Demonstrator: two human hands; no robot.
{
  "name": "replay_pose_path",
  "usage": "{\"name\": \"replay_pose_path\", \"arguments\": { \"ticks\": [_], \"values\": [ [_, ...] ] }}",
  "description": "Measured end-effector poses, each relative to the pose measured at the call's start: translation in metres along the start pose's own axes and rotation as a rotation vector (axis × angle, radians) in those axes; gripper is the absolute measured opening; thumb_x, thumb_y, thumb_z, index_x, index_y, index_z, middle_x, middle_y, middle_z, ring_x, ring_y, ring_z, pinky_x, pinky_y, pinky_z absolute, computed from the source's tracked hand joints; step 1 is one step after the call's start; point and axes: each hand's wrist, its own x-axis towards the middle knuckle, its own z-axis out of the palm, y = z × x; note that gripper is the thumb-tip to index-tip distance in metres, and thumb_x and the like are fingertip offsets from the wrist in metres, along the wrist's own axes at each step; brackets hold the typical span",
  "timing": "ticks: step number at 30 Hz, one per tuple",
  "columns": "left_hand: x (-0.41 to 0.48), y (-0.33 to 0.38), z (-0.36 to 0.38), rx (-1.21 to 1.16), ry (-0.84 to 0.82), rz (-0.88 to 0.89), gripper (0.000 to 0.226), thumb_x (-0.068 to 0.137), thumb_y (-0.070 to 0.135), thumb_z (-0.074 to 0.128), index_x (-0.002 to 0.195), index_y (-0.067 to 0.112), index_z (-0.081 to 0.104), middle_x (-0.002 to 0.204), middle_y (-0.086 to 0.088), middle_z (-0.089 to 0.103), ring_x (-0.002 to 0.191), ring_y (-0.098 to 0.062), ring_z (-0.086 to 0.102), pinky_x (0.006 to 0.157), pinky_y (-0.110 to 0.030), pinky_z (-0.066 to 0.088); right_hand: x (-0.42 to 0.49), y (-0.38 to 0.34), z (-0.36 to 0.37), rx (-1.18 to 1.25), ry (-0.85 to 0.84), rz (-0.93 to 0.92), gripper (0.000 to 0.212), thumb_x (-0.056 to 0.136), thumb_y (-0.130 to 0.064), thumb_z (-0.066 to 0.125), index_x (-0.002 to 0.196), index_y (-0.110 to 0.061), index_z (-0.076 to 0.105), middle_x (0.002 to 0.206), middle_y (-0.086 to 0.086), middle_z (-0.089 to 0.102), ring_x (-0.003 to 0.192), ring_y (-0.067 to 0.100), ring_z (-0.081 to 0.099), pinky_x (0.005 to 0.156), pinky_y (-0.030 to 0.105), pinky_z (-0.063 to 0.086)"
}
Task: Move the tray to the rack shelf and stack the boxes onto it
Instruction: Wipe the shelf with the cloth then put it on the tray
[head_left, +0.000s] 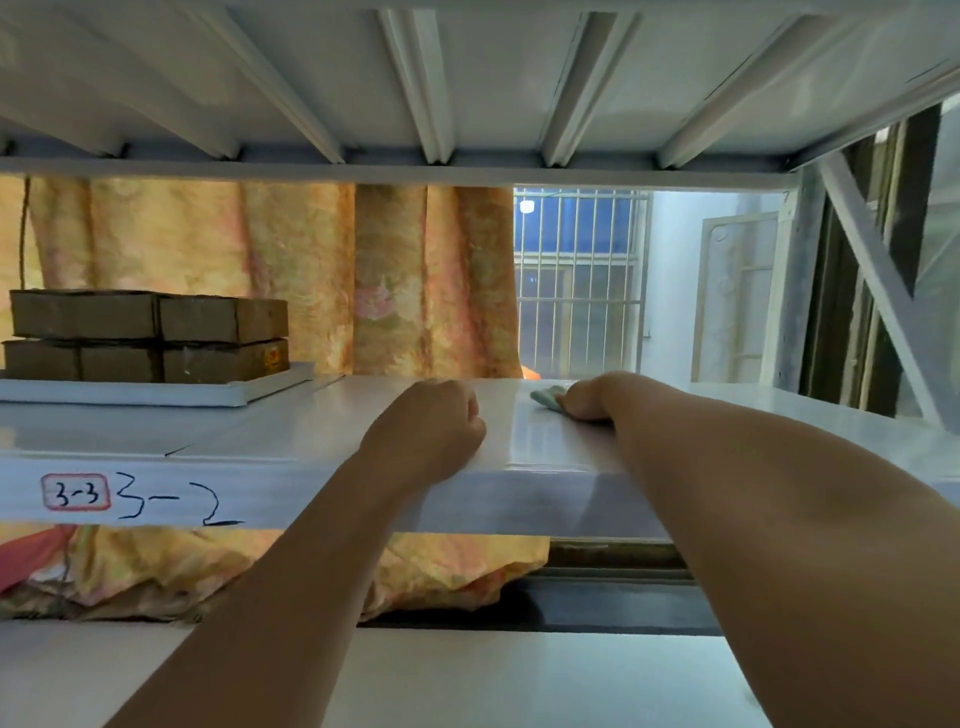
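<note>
A white tray (249, 392) lies on the rack shelf (260, 431) at the left. Brown cardboard boxes (156, 335) stand on it in two layers. My left hand (436, 421) rests on the shelf near its front edge, its fingers curled into a fist with nothing seen in it. My right hand (587, 397) lies further back on the shelf, pressed onto a small light green cloth (545, 397). Both hands are well to the right of the tray.
The shelf's front beam carries a label "3-3" (77, 491) and handwritten "3-2". Another shelf (467, 78) hangs close above. An orange patterned curtain (311, 275) and a barred window (582, 280) lie behind. A lower shelf (467, 675) sits below.
</note>
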Motion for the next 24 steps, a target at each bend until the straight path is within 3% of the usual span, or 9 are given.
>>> {"name": "replay_pose_path", "arguments": {
  "ticks": [4,10,12,14,15,18,21,24],
  "values": [
    [0.004,-0.010,0.000,0.060,-0.172,-0.082,0.033,0.093,0.029,0.039,0.116,0.017,0.060,0.122,-0.008,0.060,0.110,-0.026,0.053,0.080,-0.030,0.037,-0.012,0.035,-0.002,-0.101,-0.052,0.034,0.070,0.095,-0.061,0.010,0.152,-0.022,0.017,0.160,0.004,0.019,0.147,0.025,0.019,0.118,0.047,0.007],
    [0.001,-0.008,-0.003,0.071,-0.255,-0.104,0.037,0.096,0.033,0.036,0.124,0.019,0.056,0.129,-0.009,0.057,0.114,-0.027,0.052,0.084,-0.031,0.037,-0.034,0.062,0.002,-0.052,-0.041,0.071,0.070,0.091,-0.066,0.011,0.152,-0.032,0.010,0.162,-0.005,0.008,0.149,0.022,0.007,0.118,0.055,-0.002],
    [0.001,-0.008,-0.003,0.057,-0.256,-0.103,0.037,0.096,0.033,0.035,0.122,0.018,0.056,0.129,-0.010,0.057,0.114,-0.028,0.052,0.085,-0.032,0.037,-0.024,0.070,0.007,-0.004,-0.042,0.090,0.086,0.078,-0.080,0.013,0.151,-0.035,0.013,0.161,-0.004,0.011,0.149,0.024,0.009,0.117,0.057,-0.001],
    [0.000,-0.008,-0.003,0.058,-0.268,-0.100,0.037,0.095,0.031,0.035,0.121,0.016,0.056,0.128,-0.011,0.057,0.113,-0.028,0.052,0.085,-0.032,0.038,0.001,0.082,0.011,0.012,-0.013,0.150,0.114,0.047,-0.096,0.013,0.148,-0.042,0.019,0.160,-0.005,0.017,0.147,0.028,0.014,0.113,0.062,0.001],
    [0.000,-0.008,-0.003,0.056,-0.268,-0.102,0.036,0.095,0.031,0.035,0.120,0.015,0.056,0.127,-0.012,0.057,0.112,-0.029,0.052,0.084,-0.032,0.038,0.003,0.082,0.011,0.018,-0.012,0.165,0.119,0.042,-0.097,0.015,0.147,-0.043,0.022,0.159,-0.004,0.020,0.147,0.029,0.017,0.113,0.063,0.003],
    [0.000,-0.008,-0.002,0.028,-0.233,-0.120,0.038,0.094,0.035,0.037,0.123,0.015,0.053,0.123,-0.012,0.058,0.108,-0.029,0.053,0.081,-0.033,0.039,-0.028,0.061,0.004,0.074,-0.034,0.218,0.100,0.066,-0.087,0.026,0.147,-0.029,0.032,0.154,0.005,0.030,0.140,0.032,0.032,0.115,0.056,0.014],
    [-0.001,-0.007,-0.001,0.027,-0.205,-0.133,0.047,0.094,0.036,0.037,0.137,0.018,0.039,0.123,-0.015,0.057,0.105,-0.030,0.052,0.082,-0.034,0.039,-0.046,0.050,0.004,0.097,-0.073,0.151,0.084,0.078,-0.079,0.021,0.147,-0.032,0.033,0.154,0.004,0.032,0.137,0.029,0.035,0.114,0.049,0.020],
    [0.002,-0.007,0.002,0.021,-0.169,-0.135,0.057,0.096,0.046,0.034,0.145,0.019,0.027,0.127,-0.016,0.056,0.114,-0.034,0.052,0.094,-0.039,0.042,-0.069,0.034,0.002,0.152,-0.114,0.073,0.077,0.086,-0.073,0.018,0.147,-0.029,0.033,0.155,0.003,0.030,0.138,0.026,0.035,0.111,0.043,0.022]
  ]
}}
